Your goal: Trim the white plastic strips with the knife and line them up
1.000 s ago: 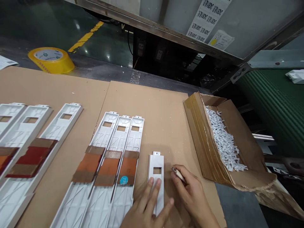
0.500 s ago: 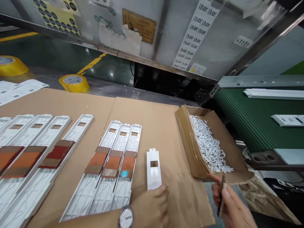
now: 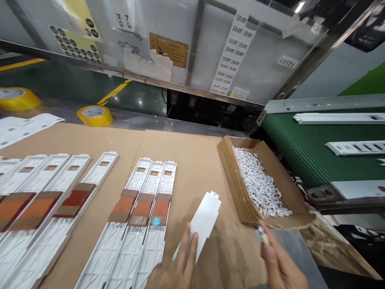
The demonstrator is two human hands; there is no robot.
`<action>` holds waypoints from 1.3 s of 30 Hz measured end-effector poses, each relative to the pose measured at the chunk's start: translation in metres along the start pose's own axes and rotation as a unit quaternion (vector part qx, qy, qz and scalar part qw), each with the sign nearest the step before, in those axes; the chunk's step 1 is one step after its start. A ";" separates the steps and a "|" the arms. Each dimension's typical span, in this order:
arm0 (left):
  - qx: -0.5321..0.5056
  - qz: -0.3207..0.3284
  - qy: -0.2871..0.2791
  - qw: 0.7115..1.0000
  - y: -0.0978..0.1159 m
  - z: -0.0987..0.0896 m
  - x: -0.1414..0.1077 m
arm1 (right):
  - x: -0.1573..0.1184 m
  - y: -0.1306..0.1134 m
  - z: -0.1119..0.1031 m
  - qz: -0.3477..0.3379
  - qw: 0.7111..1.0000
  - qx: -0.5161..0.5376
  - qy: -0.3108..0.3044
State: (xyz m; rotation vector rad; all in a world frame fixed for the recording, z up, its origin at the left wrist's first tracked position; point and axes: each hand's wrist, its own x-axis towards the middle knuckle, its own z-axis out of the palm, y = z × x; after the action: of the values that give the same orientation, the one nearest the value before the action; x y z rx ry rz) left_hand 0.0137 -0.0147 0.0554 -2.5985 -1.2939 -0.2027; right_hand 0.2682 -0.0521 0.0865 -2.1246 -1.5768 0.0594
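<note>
Head view: nine white plastic panels on the cardboard-covered worktop (image 3: 192, 156), both hands around the ninth.
Five panels (image 3: 102, 172) at left, leftmost cut off; three panels (image 3: 153, 180) next. Left hand (image 3: 171, 273) open, fingers spread, touching the loose ninth panel (image 3: 204, 224), which now sits tilted, window out of sight; earlier it lay square to the row, window showing. Right hand (image 3: 279, 261) pinches a small item (image 3: 263, 237), too blurred to name, just beside one carton (image 3: 231, 180) of white plastic bits (image 3: 258, 184). Green conveyor belt (image 3: 288, 140) carries two white pieces (image 3: 357, 147).
</note>
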 end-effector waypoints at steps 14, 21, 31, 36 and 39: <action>0.012 -0.025 -0.031 0.999 0.036 0.032 -0.025 | 0.000 -0.069 0.079 -0.255 0.954 -0.112 -0.108; 0.012 -0.020 -0.028 0.999 0.036 0.031 -0.023 | 0.004 -0.075 0.080 -0.275 0.944 -0.122 -0.135; 0.017 -0.023 -0.014 0.999 0.032 0.028 -0.019 | 0.005 -0.074 0.083 -0.289 0.941 -0.117 -0.129; 0.014 -0.023 -0.010 1.000 0.032 0.028 -0.019 | 0.007 -0.075 0.083 -0.287 0.941 -0.123 -0.131; 0.012 -0.031 -0.011 0.999 0.033 0.028 -0.020 | 0.009 -0.076 0.082 -0.291 0.938 -0.127 -0.136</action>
State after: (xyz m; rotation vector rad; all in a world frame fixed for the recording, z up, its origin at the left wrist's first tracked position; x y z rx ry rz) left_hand 0.0284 -0.0415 0.0190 -2.5498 -1.3761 -0.1680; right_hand 0.1778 0.0013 0.0472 -1.7874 -2.4376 -0.0556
